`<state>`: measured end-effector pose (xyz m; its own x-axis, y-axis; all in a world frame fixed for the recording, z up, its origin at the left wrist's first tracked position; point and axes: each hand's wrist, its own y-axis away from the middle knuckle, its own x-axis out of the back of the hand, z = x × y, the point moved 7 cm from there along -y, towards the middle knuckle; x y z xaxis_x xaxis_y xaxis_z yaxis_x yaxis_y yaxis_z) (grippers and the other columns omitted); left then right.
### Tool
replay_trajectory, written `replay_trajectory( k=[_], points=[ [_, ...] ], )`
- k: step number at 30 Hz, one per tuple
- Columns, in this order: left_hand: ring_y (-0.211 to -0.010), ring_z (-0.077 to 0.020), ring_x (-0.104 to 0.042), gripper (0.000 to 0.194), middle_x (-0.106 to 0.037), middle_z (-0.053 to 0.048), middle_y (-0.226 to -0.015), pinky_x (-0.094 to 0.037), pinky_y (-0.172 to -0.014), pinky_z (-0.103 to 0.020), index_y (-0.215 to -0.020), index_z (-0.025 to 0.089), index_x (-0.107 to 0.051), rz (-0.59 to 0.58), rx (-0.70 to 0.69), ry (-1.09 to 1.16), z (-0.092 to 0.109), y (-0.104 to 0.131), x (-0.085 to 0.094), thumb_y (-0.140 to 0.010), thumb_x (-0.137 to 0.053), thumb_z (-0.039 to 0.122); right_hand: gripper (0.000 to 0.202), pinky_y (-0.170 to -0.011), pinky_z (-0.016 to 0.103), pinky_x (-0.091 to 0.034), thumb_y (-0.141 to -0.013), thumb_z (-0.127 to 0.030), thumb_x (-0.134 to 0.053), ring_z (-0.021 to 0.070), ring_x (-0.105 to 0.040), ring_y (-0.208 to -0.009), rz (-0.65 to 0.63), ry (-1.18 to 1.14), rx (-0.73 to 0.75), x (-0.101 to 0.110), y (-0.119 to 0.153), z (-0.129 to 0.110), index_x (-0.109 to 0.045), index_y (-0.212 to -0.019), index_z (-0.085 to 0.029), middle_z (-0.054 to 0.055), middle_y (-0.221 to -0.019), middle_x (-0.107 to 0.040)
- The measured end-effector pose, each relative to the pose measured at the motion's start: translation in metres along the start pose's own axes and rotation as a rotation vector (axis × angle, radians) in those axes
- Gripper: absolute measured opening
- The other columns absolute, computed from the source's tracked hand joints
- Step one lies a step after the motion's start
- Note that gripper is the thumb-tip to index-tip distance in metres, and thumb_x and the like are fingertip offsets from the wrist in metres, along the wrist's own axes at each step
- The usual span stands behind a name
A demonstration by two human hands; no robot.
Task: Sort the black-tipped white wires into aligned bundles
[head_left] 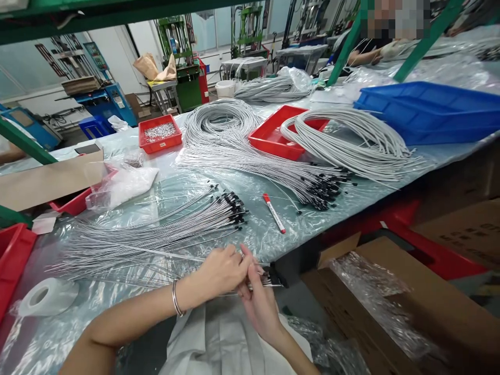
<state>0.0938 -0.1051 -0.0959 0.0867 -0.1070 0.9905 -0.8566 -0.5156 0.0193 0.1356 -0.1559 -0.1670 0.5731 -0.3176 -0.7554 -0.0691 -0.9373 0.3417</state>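
At the table's near edge my left hand (224, 270) and my right hand (260, 297) meet, fingers closed together around thin cables. Black ends (276, 275) of those cables stick out just right of my right hand. Which finger grips which cable is hidden. Beyond my hands lies a bundle of thin grey cables (156, 234) with black tips pointing right. Farther back a larger bundle (250, 161) fans out toward its black-tipped ends. A red-and-white marker (274, 213) rests on the plastic sheet between the two bundles.
Coiled cables (351, 140) lie partly over a red tray (273, 130); a blue bin (429, 112) stands behind at right. A red tray (160, 134) holds small metal parts. A white roll (49, 297) lies at left, an open carton (390, 291) at lower right. Another person works at back right.
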Motion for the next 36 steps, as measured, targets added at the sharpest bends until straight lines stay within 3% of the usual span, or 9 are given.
replay_trajectory(
  k=[3, 7, 11, 15, 20, 23, 27, 31, 36],
  points=[
    [-0.069, -0.0203, -0.049, 0.012, -0.057, -0.005, -0.072, -0.031, -0.048, -0.029, -0.091, 0.016, -0.047, -0.041, -0.031, 0.012, 0.011, 0.005, 0.000, -0.089, -0.035, 0.014, 0.042, -0.046, 0.022, -0.027, -0.077, -0.050, -0.058, 0.0065, -0.017, -0.045, 0.020, -0.031, -0.017, -0.001, -0.001, 0.003, -0.057, -0.111, -0.026, -0.008, -0.053, -0.033],
    [-0.070, -0.0185, -0.049, 0.015, -0.057, -0.004, -0.071, -0.035, -0.056, -0.029, -0.084, 0.016, -0.049, -0.081, -0.054, 0.130, 0.003, 0.006, 0.015, -0.091, -0.037, 0.021, 0.036, -0.045, 0.022, -0.026, -0.080, -0.051, -0.054, 0.0077, -0.018, -0.044, 0.056, -0.062, -0.014, 0.001, -0.004, 0.003, -0.059, -0.107, -0.027, -0.008, -0.049, -0.030],
    [-0.076, -0.0161, -0.052, 0.031, -0.059, -0.004, -0.077, -0.039, -0.068, -0.027, -0.085, 0.017, -0.054, -0.009, 0.088, 0.313, -0.033, -0.003, 0.017, -0.093, -0.032, 0.037, 0.028, -0.058, 0.025, -0.039, -0.079, -0.050, -0.054, 0.0094, -0.041, -0.055, 0.122, -0.064, 0.111, 0.007, -0.001, -0.010, -0.061, -0.082, -0.024, -0.002, -0.069, -0.050],
    [-0.088, -0.0200, -0.053, 0.026, -0.059, -0.009, -0.091, -0.041, -0.075, -0.031, -0.093, 0.014, -0.056, 0.040, 0.303, 0.192, -0.073, -0.012, -0.013, -0.091, -0.039, 0.034, 0.032, -0.083, 0.032, -0.041, -0.081, -0.047, -0.054, 0.0151, -0.053, -0.078, 0.041, -0.127, 0.179, 0.001, 0.004, -0.020, -0.048, -0.063, -0.021, -0.002, -0.071, -0.053],
    [-0.081, -0.0169, -0.055, 0.024, -0.061, -0.005, -0.089, -0.042, -0.073, -0.029, -0.093, 0.017, -0.053, 0.171, 0.386, 0.425, -0.092, -0.007, -0.021, -0.093, -0.033, 0.029, 0.032, -0.049, 0.022, -0.033, -0.084, -0.042, -0.052, 0.0070, -0.019, -0.041, -0.034, -0.236, 0.088, 0.000, 0.002, -0.016, -0.046, -0.062, -0.019, -0.008, -0.044, -0.022],
    [-0.076, -0.0156, -0.055, 0.023, -0.061, -0.003, -0.085, -0.041, -0.068, -0.027, -0.093, 0.018, -0.052, 0.224, 0.407, 0.541, -0.086, 0.003, -0.006, -0.093, -0.033, 0.030, 0.016, -0.043, 0.020, -0.024, -0.078, -0.035, -0.062, 0.0052, -0.012, -0.042, 0.016, -0.172, 0.065, 0.005, -0.002, -0.011, -0.059, -0.078, -0.019, -0.010, -0.046, -0.023],
    [-0.071, -0.0123, -0.054, 0.021, -0.060, -0.001, -0.080, -0.041, -0.064, -0.024, -0.088, 0.018, -0.053, 0.235, 0.322, 0.646, -0.049, 0.009, 0.016, -0.092, -0.037, 0.032, 0.034, -0.044, 0.021, -0.027, -0.077, -0.040, -0.064, 0.0035, -0.018, -0.043, 0.045, -0.078, 0.021, 0.005, -0.004, -0.005, -0.060, -0.107, -0.024, -0.005, -0.065, -0.048],
    [-0.068, -0.0114, -0.055, 0.026, -0.060, -0.001, -0.080, -0.041, -0.063, -0.023, -0.083, 0.018, -0.053, 0.067, 0.164, 0.684, -0.007, 0.012, 0.026, -0.093, -0.032, 0.030, 0.039, -0.050, 0.022, -0.035, -0.073, -0.048, -0.064, 0.0070, -0.036, -0.052, 0.047, -0.061, -0.010, 0.001, -0.005, -0.005, -0.062, -0.106, -0.027, -0.001, -0.076, -0.056],
    [-0.065, -0.0123, -0.056, 0.029, -0.060, 0.001, -0.070, -0.039, -0.061, -0.024, -0.078, 0.019, -0.055, -0.141, 0.107, 0.715, -0.016, 0.026, 0.023, -0.092, -0.035, 0.035, 0.034, -0.058, 0.022, -0.042, -0.075, -0.052, -0.060, 0.0088, -0.048, -0.065, 0.147, -0.085, 0.088, 0.008, -0.007, -0.019, -0.065, -0.091, -0.022, 0.000, -0.090, -0.059]
  ],
)
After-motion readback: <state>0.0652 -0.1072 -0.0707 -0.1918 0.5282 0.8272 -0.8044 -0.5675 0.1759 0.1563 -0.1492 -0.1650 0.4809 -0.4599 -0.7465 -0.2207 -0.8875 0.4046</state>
